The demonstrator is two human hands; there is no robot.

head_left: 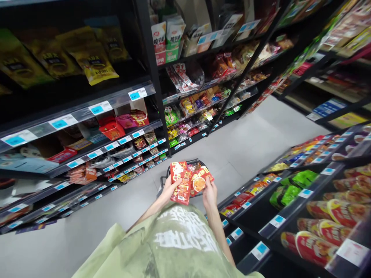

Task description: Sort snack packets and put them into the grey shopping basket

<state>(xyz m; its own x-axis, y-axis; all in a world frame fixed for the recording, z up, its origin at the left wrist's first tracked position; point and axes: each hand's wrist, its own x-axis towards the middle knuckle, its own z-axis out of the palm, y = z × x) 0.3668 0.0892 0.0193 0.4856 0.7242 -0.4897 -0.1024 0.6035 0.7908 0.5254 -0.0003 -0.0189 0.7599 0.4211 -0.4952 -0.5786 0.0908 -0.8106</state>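
Note:
My left hand [170, 189] grips a red snack packet [183, 189] by its left edge, with the thumb over its front and a barcode at the bottom. In my right hand [210, 192] is a second red packet [199, 179], which shows a picture of a bowl of food; my fingers pinch its right side. The two packets are held side by side, tilted apart. Below them stands a black shopping basket [165, 181], mostly covered by the packets and my hands. Part of another reddish item shows between the packets, too small to name.
Black shelves of snack bags rise on the left, with yellow bags [95, 61] and a red box [111, 127]. On the right, shelves hold green packs [290, 189] and cup noodles [315, 247]. Grey tiled floor [246, 143] runs between them.

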